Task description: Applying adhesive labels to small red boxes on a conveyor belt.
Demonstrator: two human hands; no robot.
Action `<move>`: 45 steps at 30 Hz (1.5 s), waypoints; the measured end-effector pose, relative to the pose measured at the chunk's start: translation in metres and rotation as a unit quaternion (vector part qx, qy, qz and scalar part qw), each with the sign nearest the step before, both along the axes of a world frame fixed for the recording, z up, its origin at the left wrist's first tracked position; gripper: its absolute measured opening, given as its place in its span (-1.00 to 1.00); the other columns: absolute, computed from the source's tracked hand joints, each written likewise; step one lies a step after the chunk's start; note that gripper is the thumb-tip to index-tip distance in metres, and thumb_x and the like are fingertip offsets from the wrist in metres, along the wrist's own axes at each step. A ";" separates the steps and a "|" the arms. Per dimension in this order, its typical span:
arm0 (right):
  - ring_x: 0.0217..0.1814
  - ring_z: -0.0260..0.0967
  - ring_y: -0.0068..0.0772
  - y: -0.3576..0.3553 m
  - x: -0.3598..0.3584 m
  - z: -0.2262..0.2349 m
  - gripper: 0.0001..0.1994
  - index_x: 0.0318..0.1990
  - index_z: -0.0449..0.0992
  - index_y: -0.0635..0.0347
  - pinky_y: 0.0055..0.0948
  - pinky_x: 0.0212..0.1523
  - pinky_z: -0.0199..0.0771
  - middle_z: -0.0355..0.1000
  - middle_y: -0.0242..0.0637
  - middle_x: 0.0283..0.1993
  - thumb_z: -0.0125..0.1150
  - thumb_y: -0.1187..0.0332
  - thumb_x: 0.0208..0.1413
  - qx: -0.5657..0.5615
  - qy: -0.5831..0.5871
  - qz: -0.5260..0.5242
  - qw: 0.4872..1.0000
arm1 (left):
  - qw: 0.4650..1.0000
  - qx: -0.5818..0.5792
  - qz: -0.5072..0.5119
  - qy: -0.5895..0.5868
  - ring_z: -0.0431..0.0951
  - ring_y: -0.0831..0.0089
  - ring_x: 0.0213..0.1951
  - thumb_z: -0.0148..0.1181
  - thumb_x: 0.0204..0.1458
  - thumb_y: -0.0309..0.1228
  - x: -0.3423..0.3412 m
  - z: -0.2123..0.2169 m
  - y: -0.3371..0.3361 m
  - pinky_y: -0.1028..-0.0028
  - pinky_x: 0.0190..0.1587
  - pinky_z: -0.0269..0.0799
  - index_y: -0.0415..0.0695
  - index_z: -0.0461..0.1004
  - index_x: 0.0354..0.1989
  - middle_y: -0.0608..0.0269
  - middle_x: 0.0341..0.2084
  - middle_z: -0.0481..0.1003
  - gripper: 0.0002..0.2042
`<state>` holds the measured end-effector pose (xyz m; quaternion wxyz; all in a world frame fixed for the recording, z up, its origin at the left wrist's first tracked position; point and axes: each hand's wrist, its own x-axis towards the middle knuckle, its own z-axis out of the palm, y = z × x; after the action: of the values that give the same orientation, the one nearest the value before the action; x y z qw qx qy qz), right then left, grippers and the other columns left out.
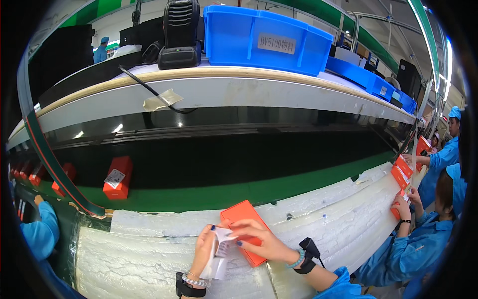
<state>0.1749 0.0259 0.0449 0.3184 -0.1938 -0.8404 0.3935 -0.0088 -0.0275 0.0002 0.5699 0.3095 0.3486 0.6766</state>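
Orange box [247, 230] flat on white foam pad [149, 249] near counter's front edge, in front of me. Rigid carton, looks light, smooth faces, likely a bit slippery; best held across long side edges. Long axis runs from far-left corner to near-right; narrow end points toward green belt [239, 192]. My right hand [261, 241] lies on lid, fingers pressing white label sheet [219, 251]. Left hand [205, 249] pinches sheet's left edge; thin, floppy, creases easily.

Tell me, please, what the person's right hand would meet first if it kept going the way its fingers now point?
The right hand points left, so it would probably meet the white label sheet in the left hand first. Its fingertips lie over the orange box, and how far apart the sheet and fingertips are is hard to judge.
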 end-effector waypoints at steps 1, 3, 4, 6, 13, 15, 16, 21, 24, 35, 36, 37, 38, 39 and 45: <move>0.24 0.18 -0.24 0.003 0.007 0.002 -0.61 0.11 0.39 0.06 -0.26 0.22 0.18 0.26 -0.18 0.17 0.11 0.51 0.09 -0.003 -0.001 0.001 1.000 | 0.998 -0.020 0.025 -0.045 0.48 0.63 -0.42 -0.05 0.23 -0.31 -0.005 0.000 -0.001 0.63 -0.40 0.46 -0.18 0.34 -0.07 0.21 -0.19 0.48 -0.77; 0.24 0.19 -0.26 0.010 0.029 0.008 -0.71 -0.04 0.37 0.11 -0.25 0.20 0.24 0.22 -0.17 0.16 0.07 0.59 0.08 -0.116 0.135 0.032 0.984 | 0.996 0.013 -0.040 -0.084 0.38 0.69 -0.59 -0.09 0.23 -0.31 -0.011 0.014 -0.003 0.67 -0.57 0.34 -0.14 0.36 -0.25 0.30 -0.37 0.47 -0.83; 0.24 0.19 -0.26 0.014 0.038 0.008 -0.71 -0.04 0.37 0.11 -0.25 0.20 0.24 0.22 -0.17 0.16 0.07 0.59 0.08 -0.119 0.133 0.030 0.984 | 1.000 0.001 0.018 0.006 0.32 0.72 -0.64 -0.10 0.24 -0.31 -0.006 0.023 -0.003 0.67 -0.63 0.25 -0.12 0.35 -0.32 0.34 -0.44 0.44 -0.82; 0.20 0.22 -0.31 0.022 0.053 0.009 -0.76 -0.13 0.31 0.13 -0.27 0.13 0.32 0.25 -0.18 0.04 0.00 0.65 0.08 -0.306 0.297 0.021 0.904 | 0.990 -0.040 0.069 0.118 0.23 0.78 -0.69 -0.05 0.22 -0.31 -0.003 0.027 -0.003 0.68 -0.68 0.09 -0.10 0.35 -0.44 0.43 -0.60 0.37 -0.79; 0.04 0.27 -0.43 0.035 0.054 0.033 -0.44 0.28 0.23 -0.04 -0.43 0.04 0.32 0.30 -0.24 0.04 -0.04 0.61 0.09 -0.113 -0.118 0.063 0.984 | 0.943 -0.106 -0.146 0.279 0.32 0.80 -0.55 0.16 0.13 -0.34 0.003 0.021 -0.010 0.70 -0.51 0.21 -0.17 0.51 -0.39 0.51 -0.63 0.41 -0.83; -0.06 0.29 -0.41 0.034 0.044 0.026 -0.40 0.32 0.18 -0.06 -0.43 -0.04 0.33 0.35 -0.24 -0.05 0.00 0.55 0.07 -0.094 -0.106 0.061 0.988 | 0.937 -0.103 -0.170 0.288 0.41 0.74 -0.46 0.19 0.11 -0.33 0.007 0.014 -0.009 0.68 -0.37 0.32 -0.20 0.57 -0.37 0.44 -0.54 0.51 -0.82; -0.09 0.30 -0.40 0.033 0.039 0.030 -0.41 0.31 0.19 -0.05 -0.43 -0.06 0.33 0.35 -0.26 -0.10 -0.01 0.55 0.08 -0.116 -0.156 0.049 0.980 | 0.921 -0.102 -0.207 0.314 0.44 0.72 -0.43 0.21 0.09 -0.33 0.008 0.010 -0.008 0.66 -0.32 0.35 -0.22 0.58 -0.35 0.40 -0.50 0.54 -0.82; -0.12 0.34 -0.30 0.034 0.031 0.024 -0.49 0.26 0.20 0.06 -0.38 -0.08 0.34 0.36 -0.22 -0.22 -0.04 0.55 0.11 -0.118 -0.210 0.049 0.969 | 0.899 -0.088 -0.253 0.347 0.48 0.69 -0.42 0.25 0.04 -0.42 0.011 0.011 -0.008 0.66 -0.32 0.40 -0.28 0.60 -0.37 0.32 -0.48 0.57 -0.85; -0.10 0.35 -0.23 0.033 0.030 0.021 -0.50 0.25 0.19 0.09 -0.32 -0.07 0.34 0.36 -0.19 -0.22 -0.04 0.55 0.11 -0.104 -0.216 0.048 0.970 | 0.891 -0.087 -0.268 0.356 0.49 0.68 -0.40 0.28 0.01 -0.42 0.010 0.008 -0.006 0.64 -0.25 0.41 -0.28 0.61 -0.37 0.33 -0.48 0.57 -0.85; -0.11 0.36 -0.22 0.032 0.030 0.019 -0.51 0.23 0.20 0.10 -0.31 -0.06 0.33 0.35 -0.16 -0.21 -0.02 0.55 0.10 -0.101 -0.228 0.036 0.968 | 0.884 -0.095 -0.276 0.366 0.49 0.69 -0.40 0.28 0.00 -0.42 0.013 0.008 -0.005 0.64 -0.23 0.42 -0.27 0.61 -0.34 0.34 -0.47 0.58 -0.85; -0.11 0.35 -0.21 0.031 0.029 0.020 -0.51 0.23 0.20 0.11 -0.31 -0.06 0.33 0.35 -0.16 -0.21 -0.02 0.55 0.10 -0.104 -0.230 0.034 0.967 | 0.885 -0.090 -0.275 0.365 0.49 0.68 -0.40 0.28 0.00 -0.43 0.012 0.008 -0.006 0.64 -0.23 0.42 -0.27 0.61 -0.34 0.34 -0.47 0.58 -0.85; -0.11 0.35 -0.21 0.031 0.029 0.020 -0.51 0.23 0.20 0.11 -0.31 -0.06 0.33 0.35 -0.16 -0.21 -0.02 0.55 0.10 -0.103 -0.231 0.034 0.967 | 0.885 -0.090 -0.275 0.365 0.49 0.68 -0.40 0.28 0.00 -0.43 0.013 0.008 -0.006 0.64 -0.23 0.42 -0.27 0.61 -0.34 0.34 -0.47 0.58 -0.85; -0.11 0.35 -0.21 0.031 0.029 0.019 -0.51 0.23 0.20 0.11 -0.31 -0.06 0.33 0.35 -0.16 -0.21 -0.02 0.55 0.10 -0.100 -0.230 0.036 0.967 | 0.886 -0.092 -0.277 0.360 0.49 0.68 -0.39 0.28 0.00 -0.43 0.013 0.009 -0.006 0.64 -0.23 0.42 -0.27 0.61 -0.34 0.33 -0.47 0.58 -0.85; -0.11 0.35 -0.21 0.031 0.029 0.019 -0.51 0.22 0.20 0.11 -0.30 -0.05 0.33 0.35 -0.16 -0.20 -0.02 0.55 0.10 -0.096 -0.228 0.039 0.968 | 0.887 -0.094 -0.278 0.356 0.50 0.68 -0.39 0.28 0.00 -0.43 0.013 0.010 -0.006 0.65 -0.22 0.42 -0.27 0.61 -0.35 0.33 -0.47 0.58 -0.85; -0.10 0.35 -0.20 0.029 0.026 0.024 -0.53 0.20 0.21 0.15 -0.31 -0.04 0.33 0.34 -0.13 -0.17 -0.05 0.57 0.09 -0.092 -0.244 0.037 0.965 | 0.889 -0.104 -0.276 0.349 0.50 0.67 -0.38 0.27 0.00 -0.44 0.013 0.009 -0.007 0.64 -0.22 0.42 -0.27 0.61 -0.36 0.32 -0.47 0.58 -0.86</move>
<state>0.2012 0.0549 0.0686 0.0700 -0.2811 -0.8594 0.4213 0.0043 -0.0345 0.0092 0.6044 0.5485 0.4938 0.3001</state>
